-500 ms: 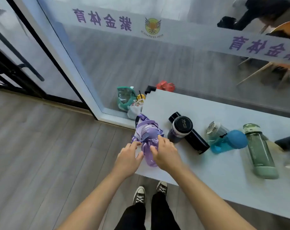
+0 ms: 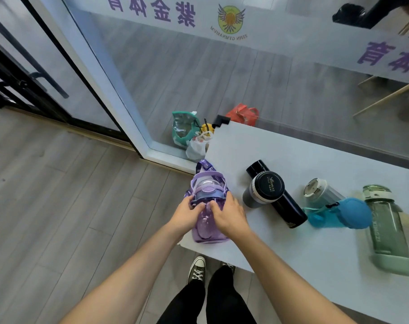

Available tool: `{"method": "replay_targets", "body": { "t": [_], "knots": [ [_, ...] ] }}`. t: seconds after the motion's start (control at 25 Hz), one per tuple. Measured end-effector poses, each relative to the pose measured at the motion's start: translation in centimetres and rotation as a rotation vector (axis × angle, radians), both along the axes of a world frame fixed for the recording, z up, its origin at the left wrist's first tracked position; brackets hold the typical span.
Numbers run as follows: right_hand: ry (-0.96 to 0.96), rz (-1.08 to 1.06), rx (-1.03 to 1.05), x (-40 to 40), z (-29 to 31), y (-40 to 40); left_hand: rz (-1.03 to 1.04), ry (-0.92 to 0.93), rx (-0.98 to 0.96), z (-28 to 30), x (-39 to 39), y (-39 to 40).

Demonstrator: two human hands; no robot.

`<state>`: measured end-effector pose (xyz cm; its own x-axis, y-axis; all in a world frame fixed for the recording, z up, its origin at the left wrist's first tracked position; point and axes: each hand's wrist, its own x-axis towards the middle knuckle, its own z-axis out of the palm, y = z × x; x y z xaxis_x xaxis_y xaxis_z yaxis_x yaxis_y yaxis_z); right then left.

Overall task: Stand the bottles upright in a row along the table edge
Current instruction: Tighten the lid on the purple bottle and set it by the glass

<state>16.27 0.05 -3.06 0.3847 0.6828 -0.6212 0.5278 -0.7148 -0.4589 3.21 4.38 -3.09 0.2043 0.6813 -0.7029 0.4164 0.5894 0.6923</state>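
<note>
A purple bottle (image 2: 207,226) with a strap stands upright at the near left corner of the white table (image 2: 280,249). My left hand (image 2: 187,215) and my right hand (image 2: 227,215) both grip it just below its lid. To its right a grey cup with a black lid (image 2: 264,190) stands upright. A long black bottle (image 2: 284,204) lies on its side behind that cup. Farther right lie a clear bottle with a white cap (image 2: 322,191), a blue bottle (image 2: 339,213) and a green bottle (image 2: 388,230).
Bags (image 2: 191,134) sit on the floor past the table's left end, with a red bag (image 2: 243,113) behind the table. A glass wall runs along the table's far side. My shoes (image 2: 196,270) stand at the near table edge.
The purple bottle has come more upright at the table corner. Both hands have closed in around it below the lid.
</note>
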Motion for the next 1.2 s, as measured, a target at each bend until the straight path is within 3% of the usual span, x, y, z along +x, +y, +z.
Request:
{"method": "replay_targets", "body": {
  "t": [0.12,0.24,0.68,0.8,0.92,1.2],
  "knots": [
    [0.089,-0.127,-0.085,-0.1,-0.4,0.9,0.037,-0.031,-0.047,-0.6,-0.5,0.7],
    [0.267,-0.283,-0.042,-0.3,-0.5,1.6,0.011,-0.067,-0.088,-1.4,-0.7,1.1],
    [0.558,-0.503,0.304,0.0,4.0,4.9,0.045,-0.160,0.285,3.5,-1.0,5.4],
    [0.551,-0.495,0.351,-0.3,4.4,5.3,0.219,-0.227,0.197,4.3,-0.5,6.1],
    [0.518,-0.512,0.354,-0.6,4.1,5.0,0.245,-0.224,0.179,3.9,-0.5,5.6],
    [0.458,-0.683,0.369,-0.3,1.7,4.6,0.273,-0.201,0.315,2.7,-0.4,5.2]
  ]
}}
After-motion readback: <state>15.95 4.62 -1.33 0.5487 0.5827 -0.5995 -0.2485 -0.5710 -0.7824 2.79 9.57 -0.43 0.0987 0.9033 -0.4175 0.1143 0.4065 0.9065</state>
